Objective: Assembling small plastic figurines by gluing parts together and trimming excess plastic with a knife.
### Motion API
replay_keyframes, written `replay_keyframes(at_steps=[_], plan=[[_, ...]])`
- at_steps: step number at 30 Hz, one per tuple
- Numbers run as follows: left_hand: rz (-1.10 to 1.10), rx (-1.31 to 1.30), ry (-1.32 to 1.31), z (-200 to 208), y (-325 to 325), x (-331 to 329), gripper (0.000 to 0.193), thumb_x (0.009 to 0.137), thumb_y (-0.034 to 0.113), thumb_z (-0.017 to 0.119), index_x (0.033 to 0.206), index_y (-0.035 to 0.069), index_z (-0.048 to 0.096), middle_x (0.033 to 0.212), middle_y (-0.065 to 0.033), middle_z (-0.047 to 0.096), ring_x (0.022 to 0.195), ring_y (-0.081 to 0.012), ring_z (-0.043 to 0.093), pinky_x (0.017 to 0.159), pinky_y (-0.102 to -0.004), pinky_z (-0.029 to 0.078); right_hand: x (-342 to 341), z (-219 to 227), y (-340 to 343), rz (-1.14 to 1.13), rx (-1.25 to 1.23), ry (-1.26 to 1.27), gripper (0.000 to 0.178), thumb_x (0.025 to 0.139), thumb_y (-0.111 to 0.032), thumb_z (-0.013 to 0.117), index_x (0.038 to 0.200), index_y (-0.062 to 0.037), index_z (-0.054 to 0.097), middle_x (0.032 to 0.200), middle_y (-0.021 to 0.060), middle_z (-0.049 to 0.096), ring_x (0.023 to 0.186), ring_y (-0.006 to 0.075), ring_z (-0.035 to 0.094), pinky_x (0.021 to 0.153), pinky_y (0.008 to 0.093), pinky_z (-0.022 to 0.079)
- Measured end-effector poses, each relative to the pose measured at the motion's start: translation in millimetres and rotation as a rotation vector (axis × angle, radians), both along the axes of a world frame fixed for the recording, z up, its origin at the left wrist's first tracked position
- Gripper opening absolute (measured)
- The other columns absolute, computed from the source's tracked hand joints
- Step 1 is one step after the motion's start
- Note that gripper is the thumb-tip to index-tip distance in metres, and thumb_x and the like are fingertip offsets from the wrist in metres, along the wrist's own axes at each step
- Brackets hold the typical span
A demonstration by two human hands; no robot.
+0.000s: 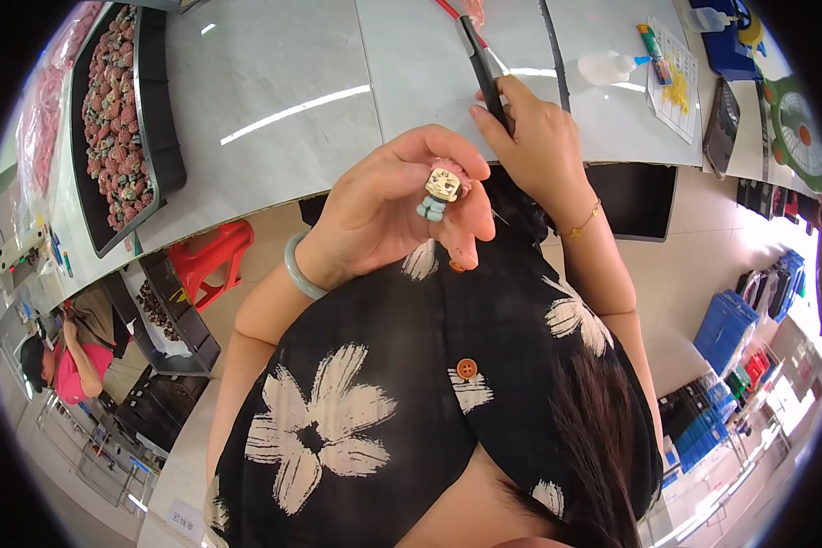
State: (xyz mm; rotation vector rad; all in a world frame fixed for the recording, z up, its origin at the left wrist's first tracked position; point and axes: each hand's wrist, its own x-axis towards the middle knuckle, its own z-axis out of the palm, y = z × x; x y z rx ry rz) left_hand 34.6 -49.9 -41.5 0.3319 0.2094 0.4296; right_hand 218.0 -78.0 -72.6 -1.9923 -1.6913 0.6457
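My left hand is raised over the table's near edge, its fingers curled round a small figurine with pink hair, a pale face and a light blue body. The figurine's face is turned up toward me. To the right, my right hand rests by the tabletop with thumb and fingers closed on a long, slim black tool. The tool's far end points away from me; its exact kind does not show. Just beside it lies a thin red-handled tool with a pale end, partly behind the black one.
A black tray full of small pink-haired figurines stands at the left. A white squeeze bottle with a blue tip, a tube and a paper sheet lie to the right. Further right is a green fan. A red stool stands below; another person sits at left.
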Motion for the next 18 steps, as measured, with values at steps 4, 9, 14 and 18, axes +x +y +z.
replay_keyframes(at_steps=[4,9,14,18], plan=[[-0.001,0.025,-0.022,-2.1,3.3,-1.6,0.024,0.088,0.018,0.039,0.105,0.001,0.042,0.083,-0.0227,0.055,0.061,-0.0278,0.061,0.056,-0.0333,0.053,-2.6,-1.4,2.9,0.047,0.021,-0.105,0.023,0.077,-0.025,0.057,0.088,-0.005,0.052,0.048,0.006,0.048,0.043,0.0241,0.046,0.045,0.0348,0.033],[0.025,0.086,-0.054,-9.6,6.6,-4.7,0.029,0.087,0.018,0.045,0.111,0.003,0.041,0.093,-0.0237,0.053,0.069,-0.029,0.061,0.062,-0.0341,0.054,-6.0,-2.6,6.6,0.065,0.018,-0.129,0.025,0.077,-0.025,0.057,0.091,-0.005,0.05,0.048,0.0056,0.048,0.045,0.0251,0.047,0.045,0.0356,0.034],[0.009,0.114,-0.014,-10.2,8.4,-11.6,0.036,0.085,0.019,0.05,0.116,0.005,0.041,0.096,-0.0223,0.051,0.073,-0.0287,0.061,0.067,-0.034,0.054,-11.9,-2.2,8.1,0.051,-0.023,-0.153,0.027,0.077,-0.026,0.058,0.092,-0.0051,0.05,0.049,0.0054,0.049,0.047,0.0253,0.05,0.046,0.0358,0.035],[0.011,0.126,-0.001,-9.5,8.3,-14.5,0.037,0.085,0.018,0.05,0.118,0.004,0.041,0.097,-0.0221,0.051,0.074,-0.0285,0.061,0.069,-0.0336,0.053,-15.6,-2.1,9.2,0.045,-0.049,-0.161,0.027,0.078,-0.026,0.059,0.092,-0.0054,0.05,0.05,0.0053,0.05,0.047,0.0254,0.05,0.047,0.0359,0.035]])
